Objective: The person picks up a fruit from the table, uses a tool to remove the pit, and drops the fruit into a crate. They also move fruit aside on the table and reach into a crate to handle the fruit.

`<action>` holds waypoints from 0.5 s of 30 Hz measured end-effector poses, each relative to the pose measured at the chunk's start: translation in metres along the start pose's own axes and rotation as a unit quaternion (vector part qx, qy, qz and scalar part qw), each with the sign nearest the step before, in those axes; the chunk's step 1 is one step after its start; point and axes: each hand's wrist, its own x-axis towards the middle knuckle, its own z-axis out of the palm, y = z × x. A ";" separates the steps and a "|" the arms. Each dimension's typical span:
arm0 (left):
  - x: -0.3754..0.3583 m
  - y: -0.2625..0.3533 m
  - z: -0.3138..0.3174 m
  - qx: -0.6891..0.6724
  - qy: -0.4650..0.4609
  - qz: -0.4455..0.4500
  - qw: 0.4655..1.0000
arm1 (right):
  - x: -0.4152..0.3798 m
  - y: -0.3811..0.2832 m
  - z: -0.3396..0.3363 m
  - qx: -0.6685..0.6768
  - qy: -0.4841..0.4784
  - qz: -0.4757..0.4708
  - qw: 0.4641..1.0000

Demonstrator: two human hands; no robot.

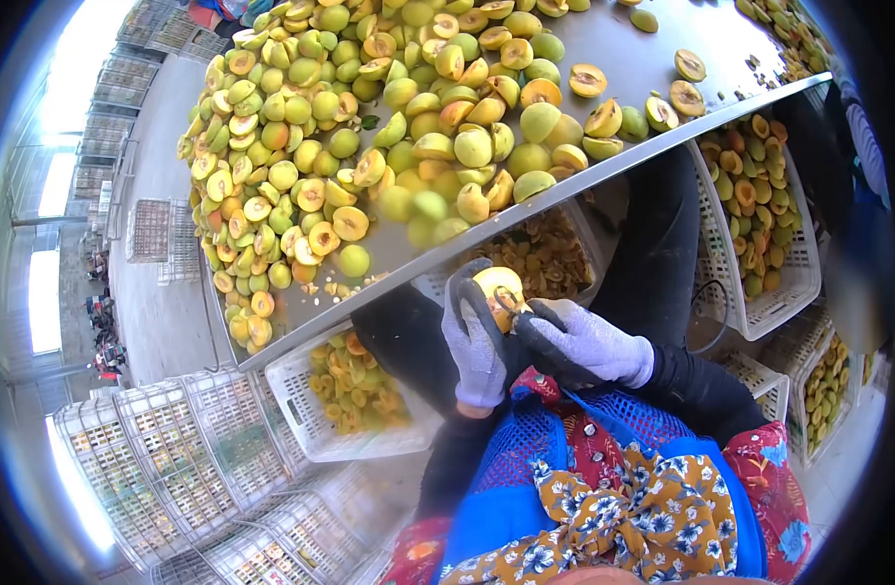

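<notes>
My left hand [475, 341], in a grey-and-black work glove, is closed around a peach half [498, 289], its yellow cut face turned up. My right hand [592, 343], gloved alike, is closed beside it, fingertips at the fruit. A small dark curved-tip tool [509, 300] shows against the cut face, running toward the right fingers, which hide most of it. Both hands are above my lap, just in front of the metal table [408, 255]. Heaped on that table are greenish-yellow peach halves [301, 127], several with brown pits showing.
Between my legs stands a crate of scraps [540, 249]. White plastic crates of peach halves stand at left [301, 414] and right [803, 283]. Stacked empty crates [174, 453] fill the lower left. The table's raised metal edge [564, 200] runs diagonally before me.
</notes>
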 end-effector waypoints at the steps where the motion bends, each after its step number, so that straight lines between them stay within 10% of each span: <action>1: -0.004 0.000 0.005 0.043 0.025 0.032 0.998 | -0.001 -0.003 -0.001 0.052 -0.018 0.023 0.998; 15: -0.009 -0.001 0.008 0.153 -0.029 0.038 0.987 | -0.015 0.026 0.003 -0.303 0.092 -0.141 0.938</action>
